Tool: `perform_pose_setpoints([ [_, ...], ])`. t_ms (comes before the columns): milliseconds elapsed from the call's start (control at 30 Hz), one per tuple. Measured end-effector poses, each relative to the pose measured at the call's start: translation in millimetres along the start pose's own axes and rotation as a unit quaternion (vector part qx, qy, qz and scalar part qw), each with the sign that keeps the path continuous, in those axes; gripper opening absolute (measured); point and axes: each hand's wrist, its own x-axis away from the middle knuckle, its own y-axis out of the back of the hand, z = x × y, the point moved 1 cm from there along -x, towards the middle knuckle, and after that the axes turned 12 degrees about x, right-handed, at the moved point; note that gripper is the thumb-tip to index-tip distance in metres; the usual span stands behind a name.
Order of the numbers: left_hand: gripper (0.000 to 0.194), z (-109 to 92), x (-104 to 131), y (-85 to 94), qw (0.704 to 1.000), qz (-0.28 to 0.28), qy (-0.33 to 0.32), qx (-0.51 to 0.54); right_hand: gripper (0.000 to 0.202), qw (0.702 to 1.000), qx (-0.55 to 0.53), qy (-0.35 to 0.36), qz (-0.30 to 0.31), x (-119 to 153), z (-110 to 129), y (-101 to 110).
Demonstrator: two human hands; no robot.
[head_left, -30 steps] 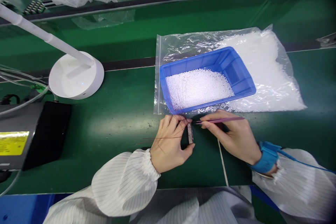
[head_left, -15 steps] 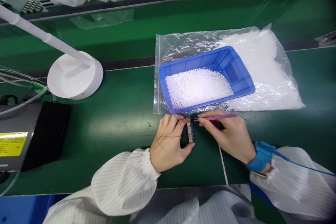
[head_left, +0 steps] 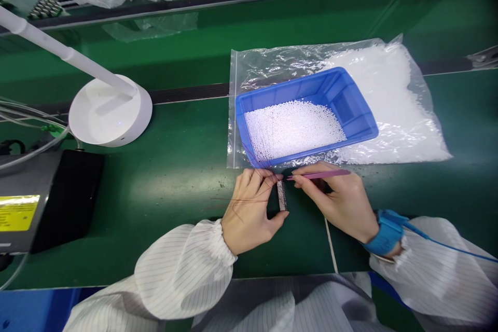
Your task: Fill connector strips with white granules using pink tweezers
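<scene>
A small, narrow block with rows of dark pins along its side (head_left: 282, 196) lies on the green bench. My left hand (head_left: 251, 210) grips it between the thumb at its near end and a finger at its far end. Thin reddish wires (head_left: 243, 200) run from the block across the back of that hand and up over the tub. Pink tweezers (head_left: 321, 174) are pinched in my right hand (head_left: 342, 197), their tips pointing left, close beside the block's far end. Whether the tips touch a wire is too small to tell.
A blue tub (head_left: 352, 106) of white beads rests on a clear zip bag (head_left: 404, 114) filled with white grains. Left of it stand a white lamp base (head_left: 111, 111) and a black-and-grey box (head_left: 70, 199) with cables. A blue wrist strap (head_left: 385, 233) trails its cord rightward.
Hardly anything differs. Both hands, the block and the tweezers keep their places; the view has shifted very slightly.
</scene>
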Motion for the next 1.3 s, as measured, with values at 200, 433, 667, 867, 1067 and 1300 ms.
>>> perform_pose_setpoints([
  [200,0.054,-0.3,-0.2,0.1,1.000,0.001,0.001,0.002,0.005,1.000,0.007,0.004,0.005,-0.2,0.6,0.0],
  [433,0.054,0.5,0.2,-0.1,1.000,0.001,-0.002,0.003,0.006,1.000,-0.012,-0.009,0.000,0.4,-2.2,-2.2],
  [667,0.055,0.6,0.1,0.4,1.000,0.001,0.003,0.004,0.009,0.999,-0.041,-0.005,-0.026,1.9,4.4,13.7],
  [867,0.055,3.3,3.0,-1.2,1.000,-0.001,0.003,0.011,0.020,0.992,0.060,-0.012,-0.114,-19.0,-9.0,62.4],
  [1067,0.057,6.5,4.9,-2.9,1.000,-0.002,0.001,0.011,0.009,0.978,0.156,-0.052,-0.128,-59.8,-53.3,56.3],
  [1300,0.057,6.4,6.2,-2.8,1.000,-0.006,-0.008,0.006,0.019,0.979,0.196,-0.008,-0.057,-77.0,-61.2,42.6],
])
